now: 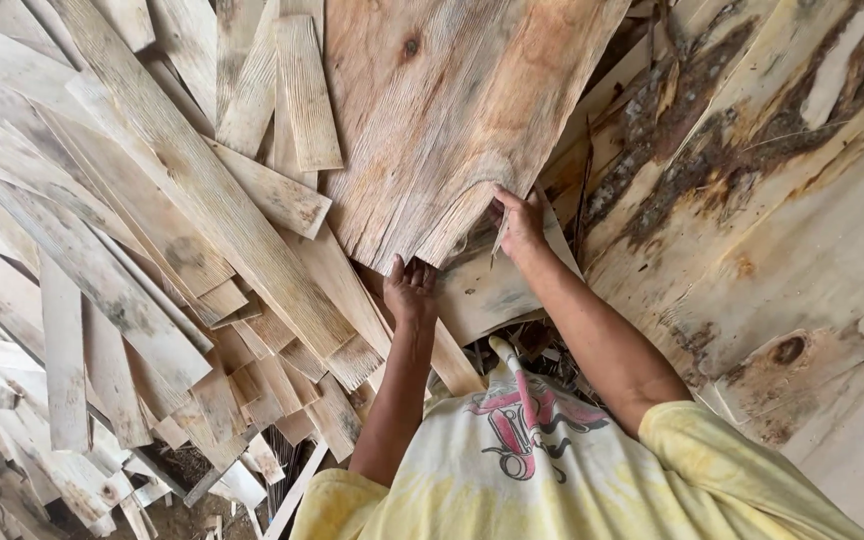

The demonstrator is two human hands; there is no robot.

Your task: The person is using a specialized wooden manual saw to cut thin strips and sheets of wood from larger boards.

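Yellow fabric of the person's shirt, with one red and black print at the chest, fills the near edge of the head view. Two bare arms extend from it toward one wide veneer sheet, which serves as the reference for all positions below.

The left hand is at the sheet's near edge, at its lower left corner; the fingers curl over the ragged end, closed on the wood. The right hand is at the same near edge, at the lower right corner; thumb and fingers are pinched on the sheet's edge. Both hands therefore hold the one sheet, which lies tilted, its near end raised off the material beneath. The sheet shows pale orange grain and one dark knot near its far end.

Directly under the sheet's near edge, between the two arms, one smaller pale veneer piece is visible.

Left of the sheet lies a loose pile of narrow veneer strips, overlapping at many angles; they are too numerous and too covered to count. One long strip crosses the pile diagonally, ending just left of the left hand.

Right of the sheet lies one large veneer panel with dark bark-coloured streaks and one dark knot.
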